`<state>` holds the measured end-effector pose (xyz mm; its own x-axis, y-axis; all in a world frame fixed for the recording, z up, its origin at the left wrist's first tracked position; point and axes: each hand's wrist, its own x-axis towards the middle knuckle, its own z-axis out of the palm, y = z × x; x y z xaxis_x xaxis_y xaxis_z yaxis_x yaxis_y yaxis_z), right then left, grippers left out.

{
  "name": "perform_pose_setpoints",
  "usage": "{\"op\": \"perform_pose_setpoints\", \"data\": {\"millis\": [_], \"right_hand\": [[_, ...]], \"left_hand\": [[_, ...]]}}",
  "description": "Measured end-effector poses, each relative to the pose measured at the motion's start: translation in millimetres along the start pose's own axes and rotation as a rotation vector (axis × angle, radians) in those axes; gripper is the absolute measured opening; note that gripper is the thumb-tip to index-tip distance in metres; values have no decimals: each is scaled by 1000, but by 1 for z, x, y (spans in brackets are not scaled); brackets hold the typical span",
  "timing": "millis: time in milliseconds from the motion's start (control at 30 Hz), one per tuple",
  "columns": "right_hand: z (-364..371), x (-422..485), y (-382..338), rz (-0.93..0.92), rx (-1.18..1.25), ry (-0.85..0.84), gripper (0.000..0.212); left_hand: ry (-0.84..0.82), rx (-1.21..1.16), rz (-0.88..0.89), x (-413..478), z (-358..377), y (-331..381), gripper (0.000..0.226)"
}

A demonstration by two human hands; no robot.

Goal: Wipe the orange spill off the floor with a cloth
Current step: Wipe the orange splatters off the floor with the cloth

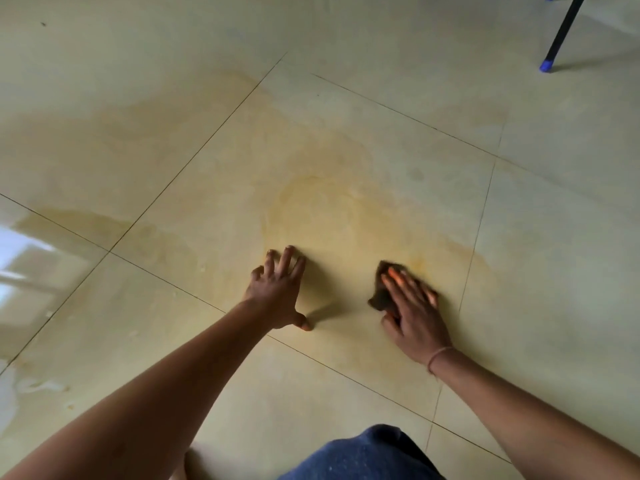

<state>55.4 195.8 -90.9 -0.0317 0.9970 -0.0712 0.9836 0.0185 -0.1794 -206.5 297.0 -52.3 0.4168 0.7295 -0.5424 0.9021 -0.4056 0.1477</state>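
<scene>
Head view: right hand (412, 306), laid flat, presses the dark cloth (380, 289) onto the orange spill (329, 209), which spreads beyond both hands; left hand (277, 292) braces spread-fingered on the floor (346, 382), where wet film could make it slip, and the small cloth may merely smear.

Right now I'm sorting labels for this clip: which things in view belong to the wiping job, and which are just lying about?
Part of the job: dark cloth, pressed under the right hand; orange spill on the tiled floor; left hand, spread on the floor.
Just there: black chair leg with a blue foot; blue-clad knee.
</scene>
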Motion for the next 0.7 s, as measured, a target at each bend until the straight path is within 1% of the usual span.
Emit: {"op": "perform_pose_setpoints", "data": {"millis": [67,100,133,167,200,267,300,333,367,400,433,467,500,533,567,600,667,700], "right_hand": [[0,30,10,269,12,49,69],[-1,53,2,386,40,79,70],[0,71,-15,422,76,106,70],[3,80,-34,353,79,161,68],[8,76,-54,215,64,168,65],[14,27,-71,-55,41,18,63],[11,-2,-63,-116,32,-55,64],[7,-22,-44,-118,34,-59,65],[4,-27,-20,-49,36,-17,65],[2,-20,3,109,35,21,67],[-4,0,16,319,51,24,71],[-5,29,21,479,72,70,77],[-8,58,11,548,105,81,80],[-4,78,-10,507,114,90,79],[3,84,-34,391,99,102,74],[11,74,-58,235,67,88,69],[16,23,-84,-35,42,-33,65],[9,-5,-82,-106,42,-97,67]], "left_hand": [[2,-11,4,0,1,-1,131],[2,-10,6,2,2,-1,131],[6,-12,8,3,2,-1,131],[11,-20,10,4,2,-2,131],[13,-32,12,3,3,-3,130],[31,-54,22,0,6,-7,128],[46,-63,22,-2,8,-9,127],[53,-66,23,-4,8,-9,125],[53,-62,25,-5,8,-8,125],[48,-59,21,-5,7,-7,125],[41,-61,15,-3,7,-5,126],[36,-67,9,-2,7,-3,128],[37,-71,6,0,6,-3,129],[39,-72,6,2,8,-3,129],[41,-72,10,2,8,-5,129],[36,-78,14,1,8,-6,129],[38,-102,18,-1,9,-8,128],[38,-115,16,-1,8,-9,128]]}}
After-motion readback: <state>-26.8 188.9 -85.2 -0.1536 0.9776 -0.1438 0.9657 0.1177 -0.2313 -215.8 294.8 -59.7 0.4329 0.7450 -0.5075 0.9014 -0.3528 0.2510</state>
